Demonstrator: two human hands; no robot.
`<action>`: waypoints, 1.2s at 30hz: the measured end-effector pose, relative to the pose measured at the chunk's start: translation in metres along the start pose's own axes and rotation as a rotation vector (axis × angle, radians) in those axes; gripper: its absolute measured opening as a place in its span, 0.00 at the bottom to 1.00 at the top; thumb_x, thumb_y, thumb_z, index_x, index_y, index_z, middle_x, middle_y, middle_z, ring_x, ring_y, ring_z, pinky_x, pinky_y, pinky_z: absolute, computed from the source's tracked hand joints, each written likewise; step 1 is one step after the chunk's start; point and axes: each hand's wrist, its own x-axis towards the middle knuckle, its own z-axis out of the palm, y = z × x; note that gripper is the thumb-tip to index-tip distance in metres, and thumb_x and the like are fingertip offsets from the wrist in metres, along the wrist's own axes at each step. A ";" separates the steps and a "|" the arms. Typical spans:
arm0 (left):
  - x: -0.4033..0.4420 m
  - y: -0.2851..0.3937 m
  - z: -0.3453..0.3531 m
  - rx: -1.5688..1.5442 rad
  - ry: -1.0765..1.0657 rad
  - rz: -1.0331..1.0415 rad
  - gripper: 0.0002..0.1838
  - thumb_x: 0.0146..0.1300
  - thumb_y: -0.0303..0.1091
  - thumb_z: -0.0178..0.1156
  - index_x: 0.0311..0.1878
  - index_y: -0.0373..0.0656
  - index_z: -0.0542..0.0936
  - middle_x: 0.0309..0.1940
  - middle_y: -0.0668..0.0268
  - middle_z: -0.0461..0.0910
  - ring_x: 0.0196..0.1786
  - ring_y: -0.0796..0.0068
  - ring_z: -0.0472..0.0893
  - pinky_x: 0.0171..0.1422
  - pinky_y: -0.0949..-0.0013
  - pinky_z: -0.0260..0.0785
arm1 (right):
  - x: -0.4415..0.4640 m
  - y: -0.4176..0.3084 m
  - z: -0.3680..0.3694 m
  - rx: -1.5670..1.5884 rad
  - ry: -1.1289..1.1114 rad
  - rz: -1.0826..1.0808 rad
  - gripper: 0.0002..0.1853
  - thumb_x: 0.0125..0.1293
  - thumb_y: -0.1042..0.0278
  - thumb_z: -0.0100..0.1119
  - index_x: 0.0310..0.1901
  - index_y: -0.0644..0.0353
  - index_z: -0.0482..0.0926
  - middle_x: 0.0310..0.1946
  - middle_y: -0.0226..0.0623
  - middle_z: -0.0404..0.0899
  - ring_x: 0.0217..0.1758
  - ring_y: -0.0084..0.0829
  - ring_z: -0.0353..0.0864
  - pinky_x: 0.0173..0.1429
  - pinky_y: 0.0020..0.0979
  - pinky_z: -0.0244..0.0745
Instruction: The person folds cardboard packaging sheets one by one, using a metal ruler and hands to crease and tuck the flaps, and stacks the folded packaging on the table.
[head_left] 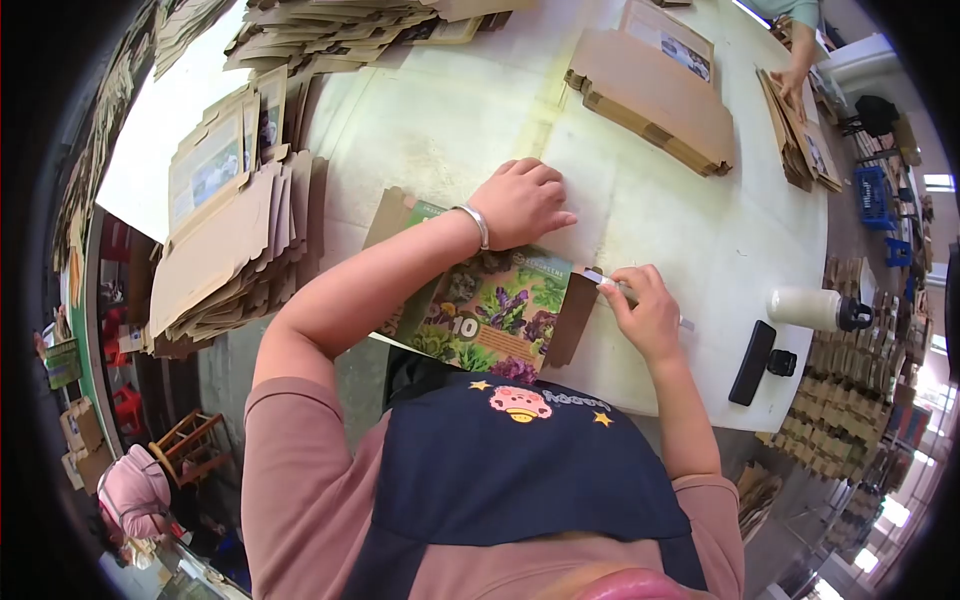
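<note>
A flat printed carton (500, 305) with leafy vegetables and a large "10" lies at the table's near edge, close to my body. Its brown side flap (572, 325) sticks out to the right. My left hand (525, 203) rests palm down at the carton's top edge, thumb out to the right, holding nothing. The left forearm crosses over the carton and hides part of it. In my right hand (645, 305) is a slim utility knife (598, 278), pinched between thumb and fingers. Its silvery front end points left, close to the carton's upper right corner.
Folded brown cartons stand in a stack (235, 200) at the left, with more piled behind (340, 35). Another carton stack (655, 100) lies at the back right. A white bottle (805, 308) and a black phone-like object (752, 362) are at right. Another person's hand (793, 90) touches cartons.
</note>
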 end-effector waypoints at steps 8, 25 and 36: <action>0.019 -0.011 0.014 0.140 -0.002 -0.023 0.30 0.73 0.63 0.56 0.68 0.52 0.78 0.77 0.58 0.68 0.81 0.50 0.62 0.85 0.37 0.46 | 0.011 0.005 0.007 -0.065 0.029 -0.073 0.09 0.72 0.53 0.67 0.38 0.48 0.85 0.28 0.28 0.79 0.26 0.35 0.81 0.29 0.37 0.74; 0.008 -0.007 0.020 0.215 -0.065 -0.075 0.40 0.75 0.68 0.48 0.82 0.56 0.65 0.84 0.60 0.58 0.87 0.49 0.51 0.85 0.29 0.39 | -0.004 -0.014 0.007 -0.010 0.080 0.075 0.13 0.64 0.55 0.76 0.41 0.52 0.84 0.40 0.34 0.80 0.33 0.37 0.83 0.39 0.38 0.79; -0.002 -0.006 0.025 0.234 0.029 -0.048 0.38 0.74 0.66 0.49 0.80 0.56 0.67 0.83 0.60 0.61 0.86 0.48 0.53 0.85 0.29 0.39 | -0.010 -0.016 0.016 -0.046 0.149 0.059 0.13 0.61 0.56 0.79 0.40 0.51 0.84 0.39 0.34 0.80 0.37 0.40 0.83 0.40 0.40 0.78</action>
